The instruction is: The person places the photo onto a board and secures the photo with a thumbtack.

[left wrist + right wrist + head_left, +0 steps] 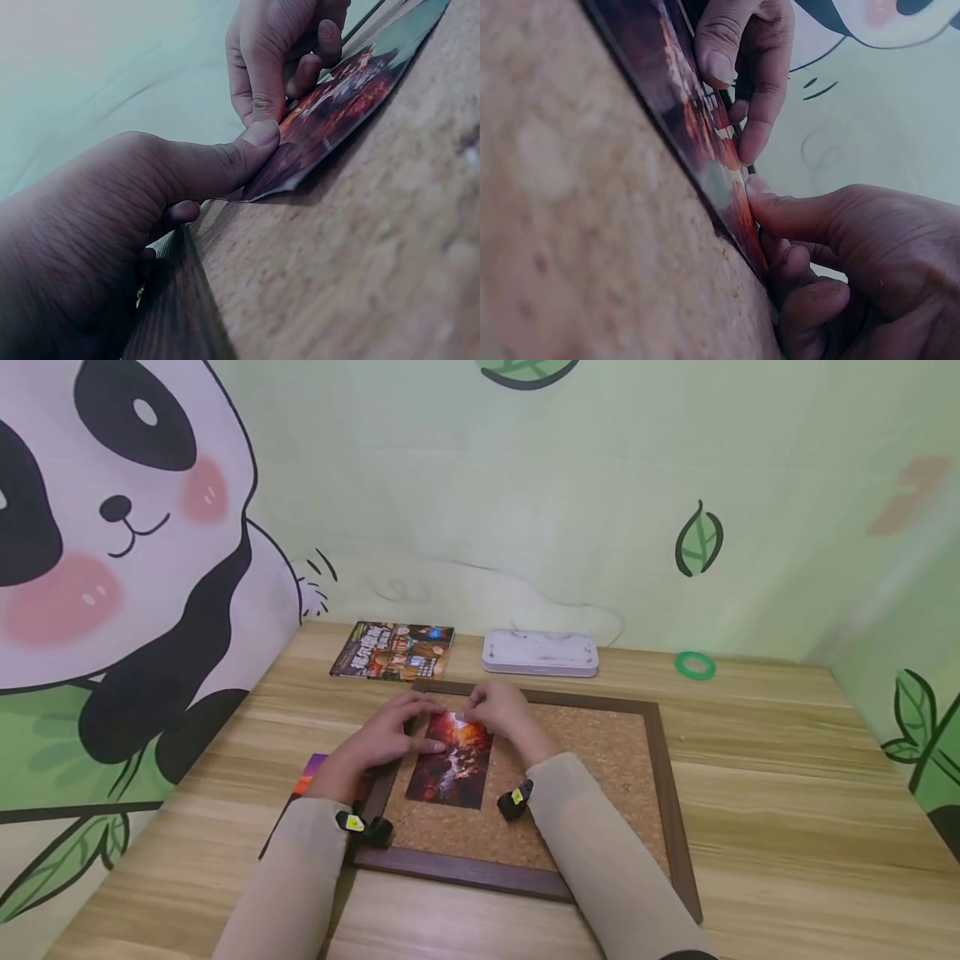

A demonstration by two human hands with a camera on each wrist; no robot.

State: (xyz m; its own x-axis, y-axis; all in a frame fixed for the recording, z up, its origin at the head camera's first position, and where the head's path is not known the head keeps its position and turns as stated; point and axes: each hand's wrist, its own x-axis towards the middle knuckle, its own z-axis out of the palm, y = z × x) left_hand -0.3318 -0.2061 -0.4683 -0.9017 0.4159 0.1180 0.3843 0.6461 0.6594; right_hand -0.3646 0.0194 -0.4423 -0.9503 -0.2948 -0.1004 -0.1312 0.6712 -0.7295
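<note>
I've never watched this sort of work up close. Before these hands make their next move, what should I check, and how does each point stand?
1. Corkboard lying on the table: ok.
2. Print placed over the cork: ok, toward the board's left side.
3. Left hand touching the print: ok, thumb on its left part.
4. Right hand at the print's top edge: ok.
5. Pin or other fastener ready in the right hand: cannot tell, fingertips hide it if present.
6. Green ring off the board: ok, beyond its far right corner.
</note>
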